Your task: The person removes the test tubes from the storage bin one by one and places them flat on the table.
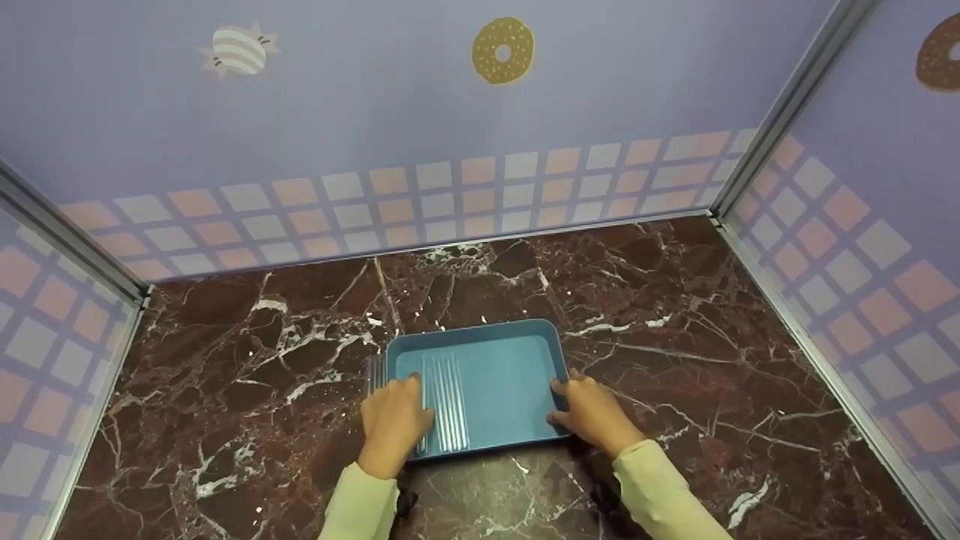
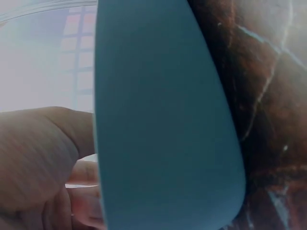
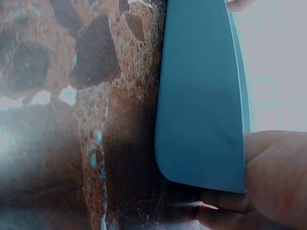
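A shallow blue rectangular tray (image 1: 506, 382) is held by its two short sides, low over the dark marble surface. At its left end my left hand (image 1: 396, 416) grips the rim, thumb on the inner side. Clear ribbed plastic strips (image 1: 452, 405) lie inside the tray by that hand, and similar clear pieces show just outside the left wall. My right hand (image 1: 596, 411) grips the right rim. In the left wrist view the tray's outer wall (image 2: 163, 120) hides part of the fingers. The right wrist view shows the wall (image 3: 201, 105) with fingers under its corner.
Brown-red marble (image 1: 285, 420) with white veins spreads around the tray. A lilac wall (image 1: 360, 112) with a checked band stands behind, and side panels (image 1: 885, 300) rise at left and right. Metal strips run along the panel corners.
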